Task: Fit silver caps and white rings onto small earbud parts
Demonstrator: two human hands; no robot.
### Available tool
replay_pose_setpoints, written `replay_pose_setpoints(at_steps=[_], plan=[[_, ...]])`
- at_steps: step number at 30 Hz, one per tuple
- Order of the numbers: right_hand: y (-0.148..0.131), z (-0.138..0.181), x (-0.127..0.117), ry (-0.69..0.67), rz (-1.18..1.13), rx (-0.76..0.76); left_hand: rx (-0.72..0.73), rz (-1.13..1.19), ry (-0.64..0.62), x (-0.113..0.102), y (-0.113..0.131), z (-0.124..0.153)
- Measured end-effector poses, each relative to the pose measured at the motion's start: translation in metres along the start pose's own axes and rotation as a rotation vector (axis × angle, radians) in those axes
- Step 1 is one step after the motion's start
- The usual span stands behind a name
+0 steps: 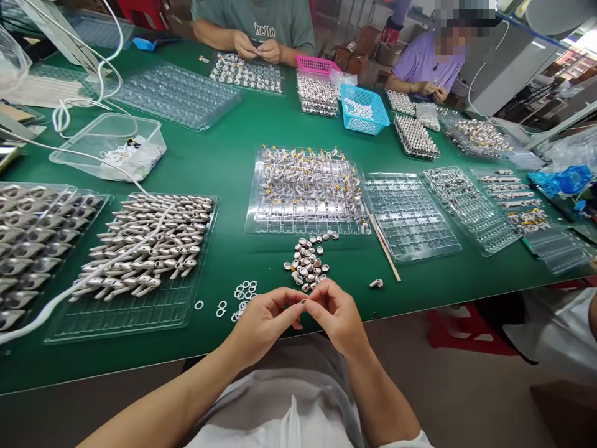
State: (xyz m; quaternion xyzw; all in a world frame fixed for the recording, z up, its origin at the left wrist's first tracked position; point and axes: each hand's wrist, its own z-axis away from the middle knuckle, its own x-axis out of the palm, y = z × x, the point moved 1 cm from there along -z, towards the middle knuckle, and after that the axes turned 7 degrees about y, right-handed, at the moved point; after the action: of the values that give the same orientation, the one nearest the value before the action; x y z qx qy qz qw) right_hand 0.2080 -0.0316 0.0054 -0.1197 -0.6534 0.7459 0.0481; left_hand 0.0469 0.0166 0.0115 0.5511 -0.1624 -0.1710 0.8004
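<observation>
Close to the table's front edge, my left hand [263, 323] and my right hand [338, 317] meet, thumbs and fingertips pinched together. Between them is a small round part [304, 301], mostly covered by the fingers. Just beyond the fingertips lies a loose pile of small silvery earbud caps [305, 264]. White rings [245, 289] are scattered left of my left hand, with a few lying apart from the rest. A single earbud piece [376, 284] rests to the right of my right hand.
Behind the caps stands a stack of clear trays with earbud parts [308, 186]. A wooden stick [385, 249] leans by an unfilled clear tray [410, 214]. Earbud stems fill a tray [149, 242] at left, crossed by a white cable [51, 308]. Two co-workers sit across the table.
</observation>
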Motion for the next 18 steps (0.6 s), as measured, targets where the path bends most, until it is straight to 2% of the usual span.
replay_pose_setpoints(at_steps=[5, 10, 18], plan=[[0.006, 0.004, 0.0, -0.029, -0.085, -0.052, -0.071, 0.097, 0.014, -0.003, 0.001, -0.004], [0.005, 0.009, 0.001, 0.054, 0.1, -0.185, -0.095, 0.156, 0.01, -0.002, 0.002, -0.004], [0.0, 0.015, 0.009, 0.109, 0.221, -0.31, -0.102, 0.13, 0.006, -0.002, 0.0, -0.006]])
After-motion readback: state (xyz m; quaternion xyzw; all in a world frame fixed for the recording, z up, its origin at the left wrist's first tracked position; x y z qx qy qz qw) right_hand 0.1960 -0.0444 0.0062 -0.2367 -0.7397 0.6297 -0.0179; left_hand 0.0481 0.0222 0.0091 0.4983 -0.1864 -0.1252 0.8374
